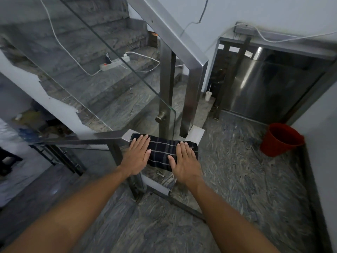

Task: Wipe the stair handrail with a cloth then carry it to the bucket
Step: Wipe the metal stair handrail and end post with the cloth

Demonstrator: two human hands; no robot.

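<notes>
The cloth (164,152) lies draped over the handrail (102,136) at frame centre, near the rail's corner. Open floor (237,179) runs right to the bucket (280,139) by the wall at mid right. Left hand (136,157) and right hand (186,163) press flat on the cloth, fingers spread, each grip open, arms extended.

There is a single view, a wide-angle camera worn on the person's head. It looks forward and steeply down along both forearms, so the left hand (137,156) and right hand (186,161) sit near the middle of the frame, close to the lens. The handrail (102,136) runs across just beyond them. Farther off, the stairs (109,84) rise at upper left and the bucket (280,139) stands at right on the floor (237,179). Straight edges bow toward the frame's borders.
</notes>
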